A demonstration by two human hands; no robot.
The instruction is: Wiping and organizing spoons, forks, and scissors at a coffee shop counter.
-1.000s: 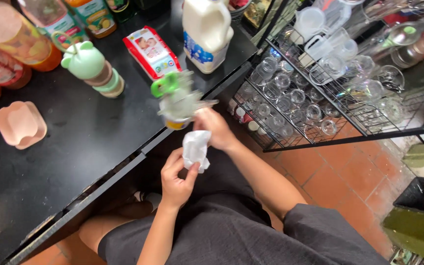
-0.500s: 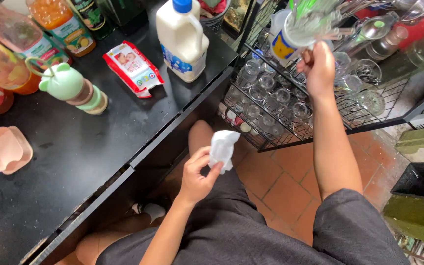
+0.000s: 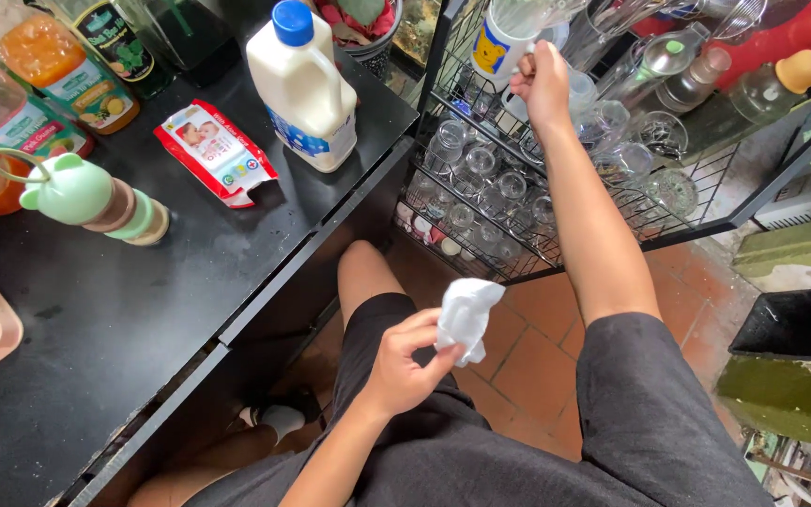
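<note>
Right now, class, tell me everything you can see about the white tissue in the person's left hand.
The white tissue is a crumpled wad of thin paper, creased and folded on itself, with an upright, bunched top. The left hand pinches its lower edge between thumb and fingertips, holding it above the lap in dark shorts, over the red tiled floor. Nothing else touches it. It looks dry and unstained.

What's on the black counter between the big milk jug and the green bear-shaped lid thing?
In the head view, a red and white packet lies flat between the milk jug and the green bear-lidded container.
</note>
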